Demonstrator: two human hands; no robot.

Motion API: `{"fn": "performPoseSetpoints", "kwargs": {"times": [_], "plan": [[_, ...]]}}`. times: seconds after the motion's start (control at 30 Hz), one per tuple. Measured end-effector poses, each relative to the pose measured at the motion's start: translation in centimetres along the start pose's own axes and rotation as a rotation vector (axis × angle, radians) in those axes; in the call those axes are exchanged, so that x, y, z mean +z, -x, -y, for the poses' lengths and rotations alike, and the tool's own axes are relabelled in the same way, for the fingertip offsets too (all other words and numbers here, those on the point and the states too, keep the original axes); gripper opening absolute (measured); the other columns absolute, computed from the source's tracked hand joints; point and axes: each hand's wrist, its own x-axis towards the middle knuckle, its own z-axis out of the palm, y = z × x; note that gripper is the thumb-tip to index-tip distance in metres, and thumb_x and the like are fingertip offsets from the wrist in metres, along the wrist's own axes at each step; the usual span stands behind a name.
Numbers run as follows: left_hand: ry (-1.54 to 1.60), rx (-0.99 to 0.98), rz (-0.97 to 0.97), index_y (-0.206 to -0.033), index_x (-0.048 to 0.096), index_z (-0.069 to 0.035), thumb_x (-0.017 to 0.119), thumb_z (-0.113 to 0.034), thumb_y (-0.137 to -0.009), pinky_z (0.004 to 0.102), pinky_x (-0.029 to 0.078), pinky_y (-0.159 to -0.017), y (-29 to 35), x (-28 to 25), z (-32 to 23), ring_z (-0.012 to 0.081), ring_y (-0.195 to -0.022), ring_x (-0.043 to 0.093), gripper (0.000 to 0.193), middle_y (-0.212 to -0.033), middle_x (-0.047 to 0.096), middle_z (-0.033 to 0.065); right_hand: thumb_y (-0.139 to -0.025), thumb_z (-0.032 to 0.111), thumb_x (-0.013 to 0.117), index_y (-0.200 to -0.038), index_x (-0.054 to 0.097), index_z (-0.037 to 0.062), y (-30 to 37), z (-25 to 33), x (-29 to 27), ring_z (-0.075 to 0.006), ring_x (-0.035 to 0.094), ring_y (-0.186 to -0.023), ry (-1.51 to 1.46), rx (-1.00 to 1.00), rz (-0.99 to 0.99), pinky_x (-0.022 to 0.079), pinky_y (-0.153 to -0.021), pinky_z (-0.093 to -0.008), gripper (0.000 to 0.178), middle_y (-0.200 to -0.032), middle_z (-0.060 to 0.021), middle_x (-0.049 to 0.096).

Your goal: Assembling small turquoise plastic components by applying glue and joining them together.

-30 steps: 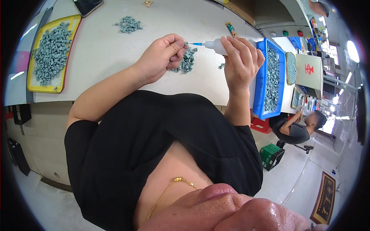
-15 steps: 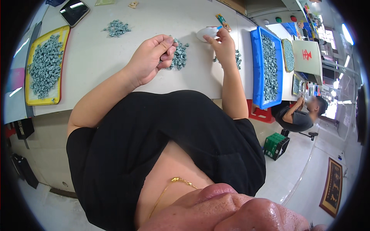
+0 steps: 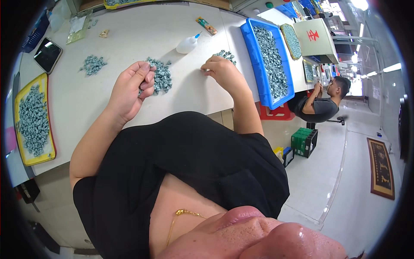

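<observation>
My left hand [image 3: 131, 88] is closed in a pinch beside a pile of small grey-green pieces [image 3: 163, 77]. Whatever lies between its fingertips is too small or hidden to make out. Over the table to the right, my right hand [image 3: 224, 71] has its fingers bent, thumb and forefinger slightly apart, with nothing visible between them. Just beyond it lies a smaller heap of pieces [image 3: 226, 55], partly covered by the hand. A translucent white squeeze bottle [image 3: 186, 45] with a blue nozzle rests on the table, apart from both hands.
To the left are a yellow tray [image 3: 52, 144] of pieces, a loose heap [image 3: 92, 64] and a phone [image 3: 48, 55]. A blue bin [image 3: 272, 102] full of pieces stands at right. A small colourful packet [image 3: 207, 26] lies behind the bottle. Another person [image 3: 321, 103] sits farther right.
My right hand has let go of the squeeze bottle, which now rests on the table, and has moved nearer to me. My left hand stays pinched. The whole view has shifted.
</observation>
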Motion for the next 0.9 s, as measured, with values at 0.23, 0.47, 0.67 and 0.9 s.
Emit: {"fn": "performPoseSetpoints", "kwargs": {"times": [0.23,0.47,0.67,0.9], "plan": [[0.004,-0.006,-0.01,-0.097,0.05,0.0,0.048,-0.017,-0.096,0.0191,0.029,-0.049,-0.2,0.1,0.3,0.0061,-0.06,0.034,0.018,-0.072,0.046,-0.0012,-0.078,0.007,0.064,-0.09,0.067,0.0036,0.4,-0.2,0.7,-0.0292,0.06,-0.079,0.069,-0.027,-0.095,0.048,-0.073,-0.0366,0.013,-0.083,-0.0115,0.062],[0.01,-0.012,-0.003,-0.097,0.05,0.0,0.049,-0.018,-0.096,0.0189,0.03,-0.049,-0.2,0.0,0.3,0.0061,-0.061,0.035,0.018,-0.072,0.046,-0.0011,-0.078,0.006,0.061,-0.087,0.068,0.0016,0.4,0.1,0.4,-0.0294,0.06,-0.084,0.138,0.049,-0.018,0.049,-0.076,-0.0357,0.012,-0.084,-0.014,0.063],[-0.001,-0.013,0.018,-0.098,0.05,0.001,0.048,-0.017,-0.096,0.019,0.028,-0.049,0.0,0.0,0.2,0.006,-0.061,0.035,0.018,-0.074,0.047,-0.0011,-0.078,0.007,0.061,-0.088,0.068,0.003,0.5,0.6,0.5,-0.0284,0.061,-0.083,0.147,0.025,-0.047,0.049,-0.078,-0.0352,0.013,-0.084,-0.0128,0.063],[0.004,-0.057,0.08,-0.098,0.049,0.0,0.047,-0.019,-0.097,0.0181,0.026,-0.047,0.2,0.5,0.1,0.005,-0.06,0.033,0.019,-0.072,0.043,-0.002,-0.077,0.0,0.063,-0.092,0.066,0.0041,-1.1,4.8,0.9,-0.0189,0.065,-0.08,-0.168,-0.165,-0.218,0.052,-0.067,-0.0289,0.016,-0.089,-0.0069,0.066]]}}
